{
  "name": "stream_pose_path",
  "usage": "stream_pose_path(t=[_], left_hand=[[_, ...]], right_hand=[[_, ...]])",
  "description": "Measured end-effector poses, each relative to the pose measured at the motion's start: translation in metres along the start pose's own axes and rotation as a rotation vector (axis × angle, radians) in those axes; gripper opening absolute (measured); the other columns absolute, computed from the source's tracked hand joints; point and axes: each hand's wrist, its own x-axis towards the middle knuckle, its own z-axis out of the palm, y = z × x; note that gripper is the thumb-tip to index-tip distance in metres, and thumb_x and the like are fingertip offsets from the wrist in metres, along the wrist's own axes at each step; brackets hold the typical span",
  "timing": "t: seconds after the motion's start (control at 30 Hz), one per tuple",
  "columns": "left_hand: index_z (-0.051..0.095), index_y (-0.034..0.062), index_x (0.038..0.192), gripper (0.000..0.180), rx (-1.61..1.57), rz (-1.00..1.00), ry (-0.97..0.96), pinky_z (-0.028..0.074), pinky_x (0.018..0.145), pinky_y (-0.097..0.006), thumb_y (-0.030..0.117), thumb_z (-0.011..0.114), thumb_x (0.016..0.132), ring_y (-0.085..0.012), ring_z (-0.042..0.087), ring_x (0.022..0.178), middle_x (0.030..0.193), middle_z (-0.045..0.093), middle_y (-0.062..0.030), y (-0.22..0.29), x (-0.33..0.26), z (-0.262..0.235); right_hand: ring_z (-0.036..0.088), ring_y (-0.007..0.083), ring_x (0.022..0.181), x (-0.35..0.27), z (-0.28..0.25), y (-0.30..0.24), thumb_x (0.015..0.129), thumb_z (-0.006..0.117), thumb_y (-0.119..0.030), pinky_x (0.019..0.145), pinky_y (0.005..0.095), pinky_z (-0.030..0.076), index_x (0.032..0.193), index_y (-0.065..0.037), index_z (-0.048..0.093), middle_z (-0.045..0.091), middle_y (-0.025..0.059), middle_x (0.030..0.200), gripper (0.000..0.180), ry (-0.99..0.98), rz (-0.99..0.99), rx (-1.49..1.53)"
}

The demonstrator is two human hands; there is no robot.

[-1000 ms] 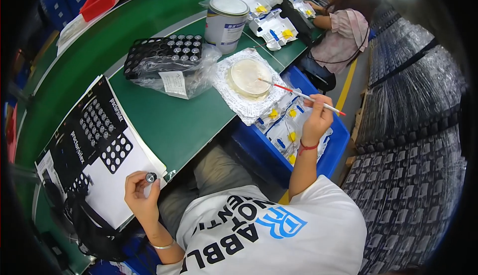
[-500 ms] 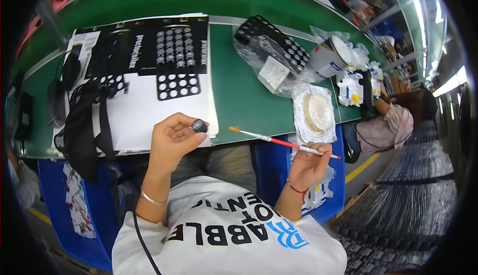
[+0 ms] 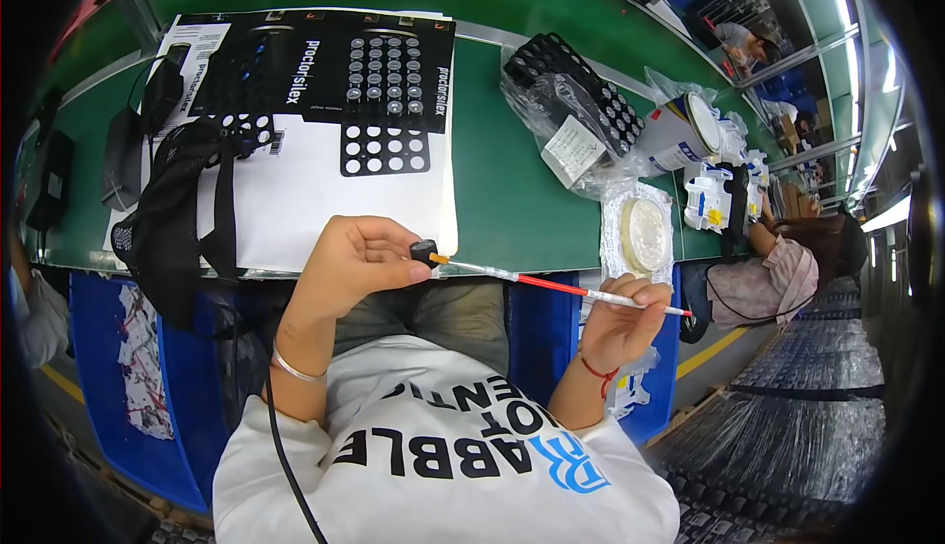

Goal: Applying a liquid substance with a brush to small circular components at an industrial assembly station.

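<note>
Between the thumb and fingers of my left hand (image 3: 356, 260) is a small round black knob (image 3: 423, 249). Pinched in my right hand (image 3: 624, 325) is a slim paintbrush (image 3: 551, 283) with a red and silver handle. Its orange bristle tip touches the knob's near right side or lies just in front of it. A round shallow dish (image 3: 646, 235) with pale contents sits on white tissue (image 3: 615, 211), beyond my right hand. Past my left hand, a black tray with round holes (image 3: 386, 150) holds rows of small silver-topped round parts (image 3: 384, 73).
White and black printed card sheets (image 3: 271, 199) cover the green table (image 3: 517, 214) at left. A black mesh bag (image 3: 175, 194) hangs over the edge. Bagged black trays (image 3: 581, 101) and a metal can (image 3: 681, 135) stand right. Blue bins (image 3: 187, 377) flank me; a person (image 3: 778, 268) sits right.
The knob and the brush tip have come together; before, a gap lay between them. My left hand has shifted slightly right and turned the knob, and the view has moved a little.
</note>
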Motion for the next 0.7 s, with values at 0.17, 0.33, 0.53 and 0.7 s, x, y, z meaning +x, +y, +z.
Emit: stream_pose_path(t=[0.17,0.33,0.53,0.7], left_hand=[[0.06,-0.0062,0.083,0.018,0.014,-0.014,-0.018,0.05,0.064,-0.019,-0.006,0.068,0.067,-0.0118,0.062,0.067,0.076,0.063,-0.0108,0.003,-0.001,0.001],[0.06,-0.0064,0.083,0.02,0.02,-0.041,-0.043,0.05,0.066,-0.02,-0.005,0.069,0.065,-0.0122,0.062,0.067,0.076,0.064,-0.0106,0.006,-0.001,0.003],[0.061,-0.0066,0.085,0.021,-0.035,-0.007,-0.079,0.05,0.066,-0.021,-0.006,0.068,0.066,-0.0125,0.062,0.068,0.078,0.064,-0.011,-0.004,0.001,-0.001],[0.06,-0.0065,0.086,0.021,-0.042,-0.035,-0.051,0.051,0.066,-0.021,-0.007,0.068,0.067,-0.013,0.062,0.069,0.078,0.064,-0.0113,-0.003,0.003,0.0]], right_hand=[[0.037,0.0116,0.056,0.002,-0.001,-0.001,0.093,0.037,-0.027,0.055,0.0242,0.031,0.08,-0.007,0.041,0.043,0.0052,0.063,0.025,-0.023,-0.007,-0.018],[0.044,0.0171,0.051,0.004,-0.009,0.002,0.093,0.037,-0.025,0.048,0.0267,0.037,0.081,-0.002,0.043,0.048,0.0111,0.061,0.027,-0.024,-0.073,-0.03],[0.044,0.0164,0.051,0.006,-0.014,0.006,0.093,0.037,-0.026,0.048,0.0261,0.037,0.08,-0.002,0.043,0.048,0.0105,0.06,0.027,0.015,-0.093,-0.086],[0.043,0.0161,0.05,0.004,-0.013,0.004,0.093,0.037,-0.026,0.048,0.0258,0.036,0.08,-0.003,0.042,0.047,0.0102,0.06,0.027,0.068,-0.078,0.01]])
